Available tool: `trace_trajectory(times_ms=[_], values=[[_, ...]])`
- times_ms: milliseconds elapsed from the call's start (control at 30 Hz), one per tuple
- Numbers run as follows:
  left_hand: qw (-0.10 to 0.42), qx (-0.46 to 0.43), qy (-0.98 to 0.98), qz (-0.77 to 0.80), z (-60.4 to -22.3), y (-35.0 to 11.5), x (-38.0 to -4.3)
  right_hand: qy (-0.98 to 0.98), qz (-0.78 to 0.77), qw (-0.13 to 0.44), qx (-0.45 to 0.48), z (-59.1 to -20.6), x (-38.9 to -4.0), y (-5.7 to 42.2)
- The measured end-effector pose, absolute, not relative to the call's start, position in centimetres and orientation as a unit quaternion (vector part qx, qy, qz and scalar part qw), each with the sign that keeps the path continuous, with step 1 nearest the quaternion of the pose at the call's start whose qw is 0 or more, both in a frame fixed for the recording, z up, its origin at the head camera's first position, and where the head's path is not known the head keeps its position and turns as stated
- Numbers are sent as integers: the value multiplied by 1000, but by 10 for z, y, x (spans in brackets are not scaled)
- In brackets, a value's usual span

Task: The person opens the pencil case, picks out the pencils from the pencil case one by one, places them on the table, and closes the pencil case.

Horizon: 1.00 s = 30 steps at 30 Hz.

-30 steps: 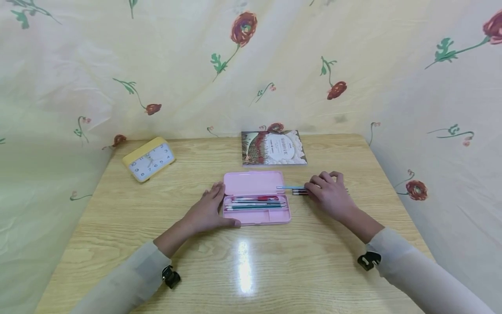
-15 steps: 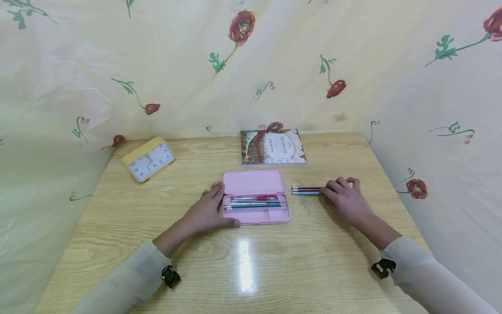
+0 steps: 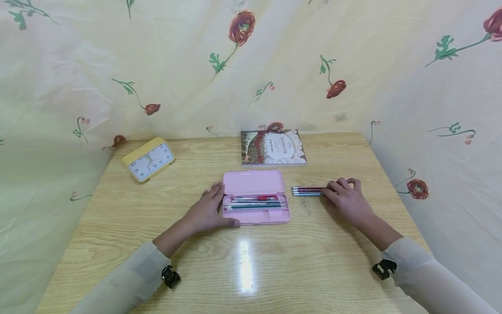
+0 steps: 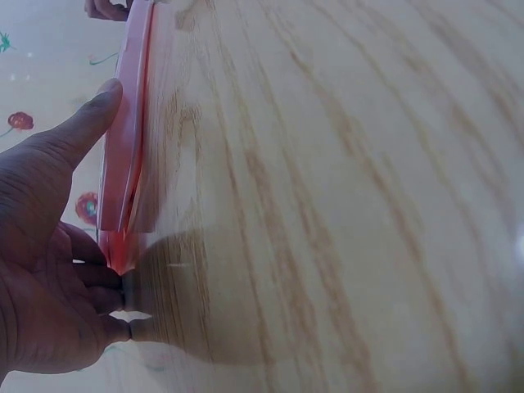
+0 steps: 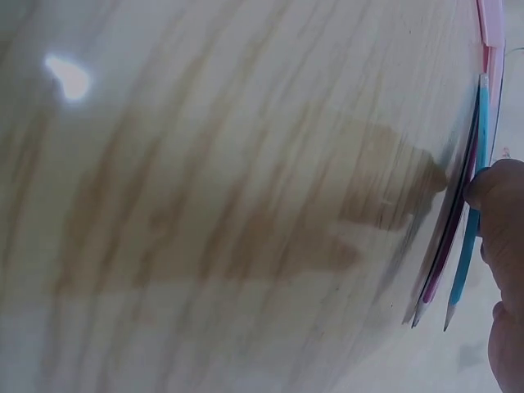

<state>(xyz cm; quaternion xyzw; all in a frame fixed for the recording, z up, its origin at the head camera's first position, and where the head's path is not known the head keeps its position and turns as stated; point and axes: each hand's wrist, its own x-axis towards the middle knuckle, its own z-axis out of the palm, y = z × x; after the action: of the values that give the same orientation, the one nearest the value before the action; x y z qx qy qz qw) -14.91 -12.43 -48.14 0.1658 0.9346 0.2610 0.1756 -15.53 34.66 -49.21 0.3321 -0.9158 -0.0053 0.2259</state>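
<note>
A pink pencil case [image 3: 246, 216] lies with its lid [image 3: 253, 182] folded back, holding several pencils [image 3: 255, 207] and a red-capped pen [image 3: 268, 198]. My left hand [image 3: 205, 213] rests against its left end, fingers along the side. In the left wrist view the thumb [image 4: 86, 123] lies straight against the case's front wall. Right of the case, my right hand [image 3: 347, 201] pinches a light blue pencil [image 5: 481, 123]. Beside that pencil lie dark red and dark pencils [image 3: 307, 189], roughly parallel, their right parts hidden under the hand in the head view.
Behind the case lies a picture book [image 3: 273, 148] near the table's back edge. A yellow clock [image 3: 150, 159] stands at the back left. Flowered cloth [image 3: 176, 65] hangs around the wooden table [image 3: 204, 270].
My right hand has moved right and slightly nearer me, bringing the blue pencil from across the dark pencils to their near side. In the last half second it has barely moved. The left hand stays put.
</note>
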Motion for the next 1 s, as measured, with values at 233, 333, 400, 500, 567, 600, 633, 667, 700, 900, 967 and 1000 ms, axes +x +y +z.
trace_trajectory(times_ms=[233, 333, 400, 500, 567, 600, 633, 667, 700, 900, 967, 1000], values=[[176, 170, 933, 266, -482, -125, -149, -920, -7, 216, 328, -493, -156, 345], [174, 171, 933, 264, -482, -125, -149, -919, -6, 219, 329, -493, -156, 344], [173, 171, 934, 263, -482, -125, -149, -917, -4, 222, 330, -494, -157, 344], [175, 169, 933, 264, -481, -125, -149, -916, -1, 225, 333, -495, -157, 345], [176, 168, 933, 265, -481, -125, -149, -916, -1, 226, 333, -496, -157, 345], [176, 167, 933, 265, -481, -125, -149, -916, 1, 226, 332, -497, -157, 345], [177, 166, 933, 266, -481, -125, -148, -916, 5, 227, 331, -497, -157, 344], [177, 166, 933, 266, -480, -125, -148, -917, 9, 227, 329, -497, -157, 343], [178, 166, 933, 266, -480, -125, -148, -918, 17, 226, 326, -497, -157, 342], [176, 165, 933, 266, -481, -125, -148, -920, 66, 217, 319, -492, -162, 321], [175, 164, 934, 266, -482, -125, -148, -917, 72, 218, 327, -489, -164, 311], [175, 164, 934, 266, -483, -125, -148, -914, 75, 219, 332, -488, -165, 306]])
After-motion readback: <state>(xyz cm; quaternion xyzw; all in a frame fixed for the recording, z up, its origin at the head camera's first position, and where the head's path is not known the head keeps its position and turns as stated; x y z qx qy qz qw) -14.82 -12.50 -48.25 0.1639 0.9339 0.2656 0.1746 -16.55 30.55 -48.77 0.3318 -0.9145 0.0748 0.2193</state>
